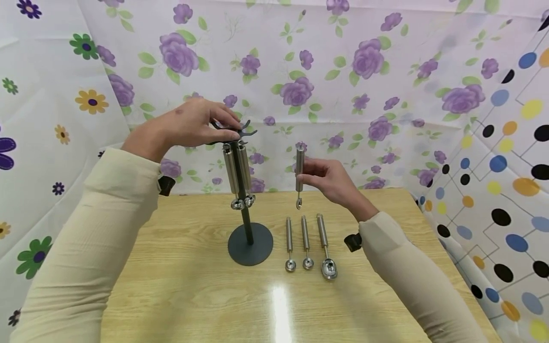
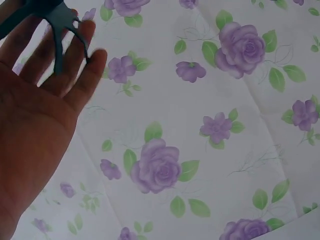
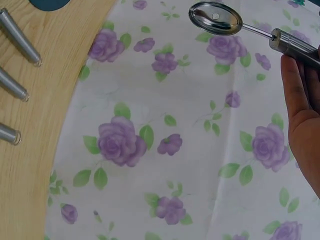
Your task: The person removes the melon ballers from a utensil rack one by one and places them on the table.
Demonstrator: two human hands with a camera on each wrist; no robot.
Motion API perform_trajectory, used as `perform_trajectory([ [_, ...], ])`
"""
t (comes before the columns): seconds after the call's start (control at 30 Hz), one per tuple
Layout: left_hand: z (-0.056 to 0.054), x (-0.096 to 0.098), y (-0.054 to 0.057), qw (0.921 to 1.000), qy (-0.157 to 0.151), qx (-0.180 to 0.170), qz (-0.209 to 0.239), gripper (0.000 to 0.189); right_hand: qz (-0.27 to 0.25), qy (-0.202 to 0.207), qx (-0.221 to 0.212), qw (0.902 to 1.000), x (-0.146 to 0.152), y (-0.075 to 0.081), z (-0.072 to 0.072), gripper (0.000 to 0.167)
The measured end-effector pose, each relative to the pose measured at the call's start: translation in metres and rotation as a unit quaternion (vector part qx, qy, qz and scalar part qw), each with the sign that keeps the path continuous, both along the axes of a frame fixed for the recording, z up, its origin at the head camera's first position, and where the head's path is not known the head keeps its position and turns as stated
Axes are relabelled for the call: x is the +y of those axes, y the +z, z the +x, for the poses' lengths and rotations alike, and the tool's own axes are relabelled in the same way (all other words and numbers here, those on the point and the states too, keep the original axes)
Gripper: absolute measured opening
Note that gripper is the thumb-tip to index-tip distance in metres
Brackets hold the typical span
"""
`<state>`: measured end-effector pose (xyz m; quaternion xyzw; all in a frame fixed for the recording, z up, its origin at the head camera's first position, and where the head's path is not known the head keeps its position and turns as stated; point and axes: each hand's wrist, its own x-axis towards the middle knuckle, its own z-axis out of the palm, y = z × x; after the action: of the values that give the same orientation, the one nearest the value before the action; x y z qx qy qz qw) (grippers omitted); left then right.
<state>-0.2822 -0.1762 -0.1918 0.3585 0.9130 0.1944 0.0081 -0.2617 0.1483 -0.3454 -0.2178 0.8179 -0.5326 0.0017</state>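
A dark metal hook stand (image 1: 246,221) stands upright on the table, its top gripped by my left hand (image 1: 199,124). In the left wrist view, the fingers lie behind the dark hooks (image 2: 57,30). Steel scoops (image 1: 231,174) hang from the hooks, heads down. To the right of the stand, my right hand (image 1: 328,178) pinches a steel melon baller (image 1: 299,166) by its handle, upright and head down, above the table. Its oval bowl (image 3: 216,19) with a small hole shows in the right wrist view.
Below the right hand, two small round melon ballers (image 1: 289,238) (image 1: 305,238) and a larger oval scoop (image 1: 328,267) lie side by side on the wooden table (image 1: 193,295). A flowered cloth (image 1: 274,71) hangs behind; a dotted cloth (image 1: 506,190) is at the right.
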Motion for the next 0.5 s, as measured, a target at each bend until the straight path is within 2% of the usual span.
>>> perform_trajectory([
  [0.1, -0.001, -0.001, -0.003, 0.9994, 0.012, -0.025, 0.020, 0.028, 0.000, -0.005, 0.005, 1.0000, 0.009, -0.004, 0.002, 0.028],
  [0.17, -0.001, -0.002, -0.005, 0.9990, 0.022, -0.028, 0.026, 0.028, 0.002, -0.008, 0.008, 0.9999, 0.014, -0.007, 0.003, 0.029],
  [0.5, -0.001, -0.001, -0.011, 0.9989, 0.035, -0.002, 0.032, 0.027, 0.013, -0.037, -0.006, 0.9992, 0.038, -0.016, 0.009, 0.032],
])
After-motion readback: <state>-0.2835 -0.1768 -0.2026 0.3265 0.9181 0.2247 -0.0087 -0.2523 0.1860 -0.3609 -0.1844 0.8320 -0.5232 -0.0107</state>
